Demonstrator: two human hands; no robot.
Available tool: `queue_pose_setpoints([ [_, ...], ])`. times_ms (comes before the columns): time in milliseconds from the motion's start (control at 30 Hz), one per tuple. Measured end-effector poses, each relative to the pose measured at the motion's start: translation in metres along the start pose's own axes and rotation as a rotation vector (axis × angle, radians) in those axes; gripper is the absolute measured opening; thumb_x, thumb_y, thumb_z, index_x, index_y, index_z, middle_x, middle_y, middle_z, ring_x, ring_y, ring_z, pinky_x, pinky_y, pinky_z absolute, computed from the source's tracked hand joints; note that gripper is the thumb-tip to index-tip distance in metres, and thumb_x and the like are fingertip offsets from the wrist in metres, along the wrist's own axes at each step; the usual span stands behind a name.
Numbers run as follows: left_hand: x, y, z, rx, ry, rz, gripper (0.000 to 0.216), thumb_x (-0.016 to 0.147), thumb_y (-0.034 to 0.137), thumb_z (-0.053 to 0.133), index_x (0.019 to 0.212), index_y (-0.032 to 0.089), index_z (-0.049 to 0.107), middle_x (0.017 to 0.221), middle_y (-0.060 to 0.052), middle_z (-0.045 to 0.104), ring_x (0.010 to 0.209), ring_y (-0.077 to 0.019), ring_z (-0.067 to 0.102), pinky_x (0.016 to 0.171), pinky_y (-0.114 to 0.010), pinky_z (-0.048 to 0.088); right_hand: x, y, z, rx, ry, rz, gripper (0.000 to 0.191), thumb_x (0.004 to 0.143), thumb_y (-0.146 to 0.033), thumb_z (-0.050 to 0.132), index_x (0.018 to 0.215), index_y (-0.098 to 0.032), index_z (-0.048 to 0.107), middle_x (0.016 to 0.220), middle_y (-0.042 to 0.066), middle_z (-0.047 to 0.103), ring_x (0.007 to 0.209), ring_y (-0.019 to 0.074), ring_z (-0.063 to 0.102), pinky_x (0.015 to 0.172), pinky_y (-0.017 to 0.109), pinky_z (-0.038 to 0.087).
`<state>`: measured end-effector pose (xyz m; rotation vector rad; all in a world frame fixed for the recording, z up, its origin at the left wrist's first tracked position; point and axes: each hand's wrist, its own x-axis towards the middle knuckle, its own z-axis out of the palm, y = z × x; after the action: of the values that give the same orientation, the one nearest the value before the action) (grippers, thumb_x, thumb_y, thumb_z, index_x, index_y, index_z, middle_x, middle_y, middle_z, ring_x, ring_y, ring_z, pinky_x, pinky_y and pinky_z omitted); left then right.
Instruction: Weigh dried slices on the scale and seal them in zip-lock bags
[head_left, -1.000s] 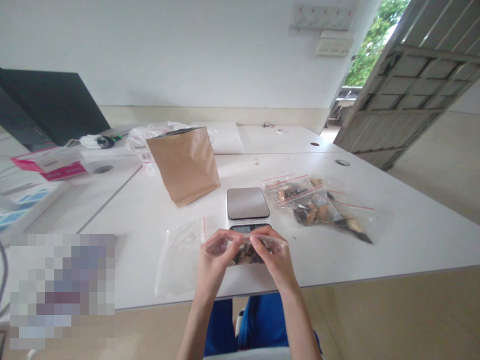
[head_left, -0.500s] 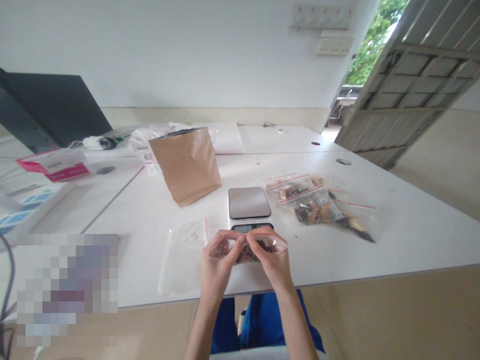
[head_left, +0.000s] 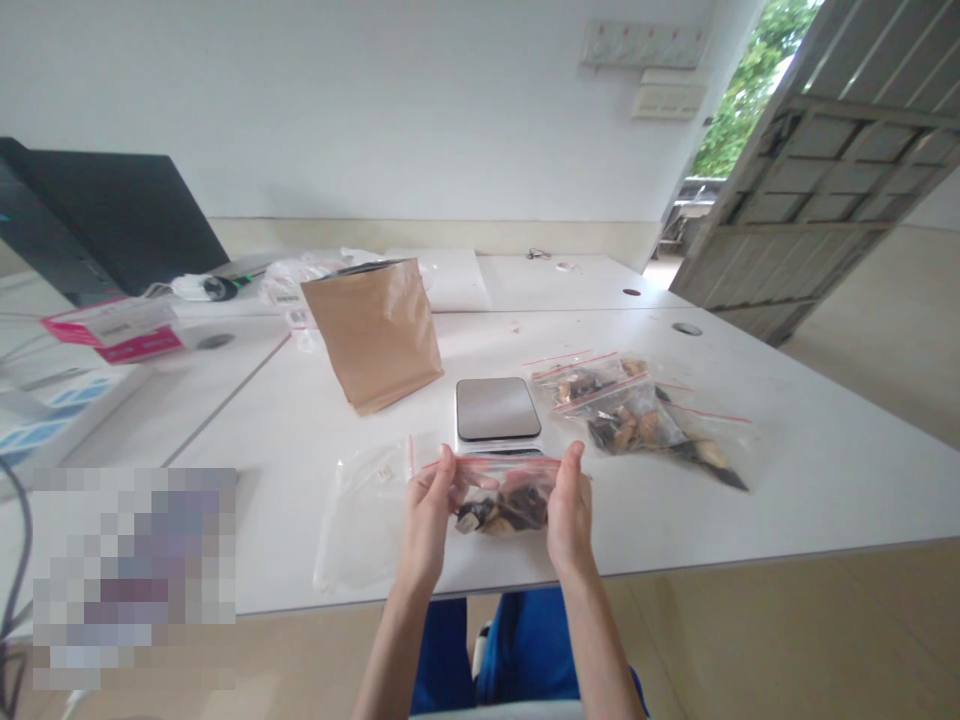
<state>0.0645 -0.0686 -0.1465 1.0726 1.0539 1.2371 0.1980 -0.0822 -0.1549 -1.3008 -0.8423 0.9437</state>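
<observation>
Between my two hands is a clear zip bag (head_left: 504, 505) with a red seal strip, holding dark and tan dried pieces. My left hand (head_left: 429, 510) grips its left top corner, thumb up; my right hand (head_left: 570, 510) grips the right top corner the same way. Just beyond the bag stands a kitchen scale (head_left: 498, 409) with a bare metal plate; its display is mostly hidden behind the bag. An empty clear zip bag (head_left: 364, 520) lies flat beside my left hand. To the right, several filled zip bags (head_left: 634, 425) overlap on the table.
A brown paper pouch (head_left: 375, 335) stands open behind the scale on the white table (head_left: 690, 500). Farther left are a pink box (head_left: 139, 330), a black monitor (head_left: 124, 215) and crumpled plastic (head_left: 296, 280). The table's front edge runs just under my forearms.
My hands have moved apart from the middle of the bag's mouth to its two corners. The mouth, spread before, is now drawn out straight, and the bag's front faces me.
</observation>
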Motion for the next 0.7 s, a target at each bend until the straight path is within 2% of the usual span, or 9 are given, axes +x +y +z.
queue_pose_setpoints([
  [100, 0.006, 0.008, -0.001, 0.081, -0.057, -0.036, 0.072, 0.084, 0.065, 0.021, 0.084, 0.016, 0.074, 0.071, -0.010, 0.070, 0.060, -0.0174, 0.057, 0.053, -0.026, 0.039, 0.013, -0.007, -0.012, -0.064, -0.007, -0.040, 0.072, 0.084, -0.069, 0.025, 0.053, -0.021, 0.068, 0.052, 0.008, 0.067, 0.055, 0.0215, 0.065, 0.064, 0.032, 0.053],
  [200, 0.017, 0.027, -0.008, 0.198, -0.047, 0.144, 0.068, 0.088, 0.060, 0.017, 0.103, 0.017, 0.069, 0.096, -0.010, 0.071, 0.076, -0.0191, 0.060, 0.064, -0.029, 0.043, 0.033, -0.024, -0.041, -0.124, 0.118, -0.075, 0.062, 0.079, -0.069, 0.037, 0.051, -0.021, 0.064, 0.045, 0.008, 0.062, 0.044, 0.0205, 0.060, 0.050, 0.032, 0.048],
  [267, 0.028, 0.045, -0.015, 0.279, 0.071, 0.306, 0.060, 0.090, 0.054, 0.021, 0.107, 0.017, 0.065, 0.109, -0.009, 0.067, 0.084, -0.0195, 0.060, 0.069, -0.030, 0.044, 0.049, -0.036, -0.068, -0.138, 0.262, -0.083, 0.054, 0.075, -0.068, 0.046, 0.059, -0.019, 0.065, 0.044, 0.007, 0.061, 0.040, 0.0200, 0.056, 0.044, 0.031, 0.044],
  [333, 0.040, 0.065, -0.025, 0.440, 0.247, 0.508, 0.046, 0.090, 0.047, 0.032, 0.111, 0.018, 0.061, 0.117, -0.008, 0.063, 0.099, -0.0206, 0.058, 0.079, -0.031, 0.044, 0.065, -0.044, -0.096, -0.216, 0.322, -0.112, 0.050, 0.071, -0.064, 0.055, 0.078, -0.017, 0.067, 0.049, 0.006, 0.062, 0.046, 0.0226, 0.058, 0.049, 0.033, 0.045],
  [467, 0.071, 0.107, -0.040, 0.835, 0.550, 0.876, 0.041, 0.088, 0.031, 0.044, 0.127, 0.019, 0.050, 0.136, -0.010, 0.046, 0.128, -0.0228, 0.038, 0.105, -0.038, 0.027, 0.086, -0.047, -0.132, -0.635, 0.617, -0.208, 0.054, 0.068, -0.062, 0.056, 0.089, -0.013, 0.064, 0.072, 0.014, 0.066, 0.074, 0.0321, 0.061, 0.067, 0.044, 0.045],
  [533, 0.092, 0.123, -0.045, 0.939, 0.659, 0.869, 0.046, 0.087, 0.032, 0.046, 0.131, 0.017, 0.046, 0.145, -0.012, 0.034, 0.133, -0.0263, 0.030, 0.108, -0.042, 0.020, 0.088, -0.044, -0.135, -0.805, 0.734, -0.378, 0.053, 0.073, -0.057, 0.052, 0.096, -0.011, 0.061, 0.090, 0.019, 0.065, 0.090, 0.0347, 0.058, 0.078, 0.048, 0.041],
  [600, 0.117, 0.134, -0.051, 1.010, 0.689, 0.789, 0.048, 0.087, 0.032, 0.047, 0.132, 0.018, 0.044, 0.147, -0.012, 0.031, 0.134, -0.0319, 0.026, 0.105, -0.049, 0.022, 0.084, -0.038, -0.131, -0.892, 0.796, -0.576, 0.046, 0.080, -0.050, 0.047, 0.099, -0.010, 0.059, 0.100, 0.021, 0.061, 0.100, 0.0344, 0.053, 0.085, 0.048, 0.037],
  [633, 0.129, 0.137, -0.054, 1.019, 0.720, 0.756, 0.045, 0.086, 0.032, 0.048, 0.129, 0.019, 0.049, 0.145, -0.012, 0.034, 0.133, -0.0333, 0.027, 0.105, -0.051, 0.021, 0.081, -0.034, -0.129, -0.919, 0.800, -0.657, 0.041, 0.083, -0.045, 0.044, 0.099, -0.011, 0.059, 0.101, 0.021, 0.060, 0.102, 0.0333, 0.051, 0.087, 0.048, 0.036],
  [700, 0.150, 0.140, -0.059, 1.071, 0.644, 0.664, 0.037, 0.086, 0.035, 0.046, 0.117, 0.020, 0.058, 0.137, -0.013, 0.045, 0.130, -0.0342, 0.031, 0.103, -0.052, 0.023, 0.076, -0.024, -0.124, -0.975, 0.722, -0.749, 0.033, 0.086, -0.038, 0.041, 0.097, -0.013, 0.058, 0.100, 0.019, 0.060, 0.102, 0.0308, 0.051, 0.088, 0.046, 0.036],
])
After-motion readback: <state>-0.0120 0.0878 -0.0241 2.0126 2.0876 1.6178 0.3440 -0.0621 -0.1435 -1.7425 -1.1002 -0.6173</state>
